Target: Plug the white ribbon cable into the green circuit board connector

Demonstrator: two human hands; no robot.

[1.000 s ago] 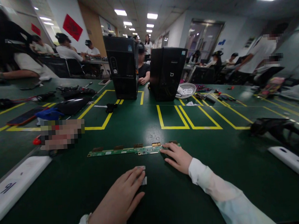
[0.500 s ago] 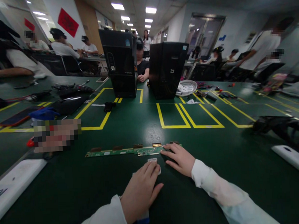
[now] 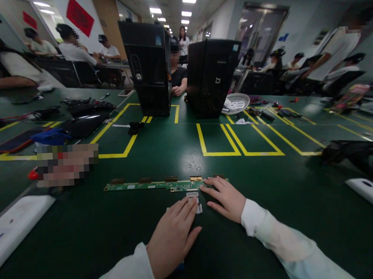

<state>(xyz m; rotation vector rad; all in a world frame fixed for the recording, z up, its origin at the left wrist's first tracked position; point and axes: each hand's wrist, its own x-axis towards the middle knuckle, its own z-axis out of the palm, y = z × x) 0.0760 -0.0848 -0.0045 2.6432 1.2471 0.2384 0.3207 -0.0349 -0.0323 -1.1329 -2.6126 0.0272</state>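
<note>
A long, narrow green circuit board (image 3: 157,185) lies across the table in front of me, with several brownish-gold tabs along its far edge. The fingertips of my right hand (image 3: 225,198) rest at its right part, fingers spread. My left hand (image 3: 175,231) lies flat, fingers stretched out, over a whitish flat ribbon cable (image 3: 192,195). Most of that cable is hidden beneath the palm. Its far end shows just short of the board's near edge; I cannot tell whether the two touch. A bit of blue peeks out below the left wrist.
Two black computer towers (image 3: 147,75) (image 3: 213,77) stand on the green table, a person seated behind them. Yellow tape marks out rectangles. A white basket (image 3: 236,103) stands by the right tower. White casings (image 3: 19,227) (image 3: 369,194) flank me; tools and cables lie left.
The camera view has shifted slightly. My left hand has slid a little to the left, so more of the ribbon cable shows. My right hand stays at the board.
</note>
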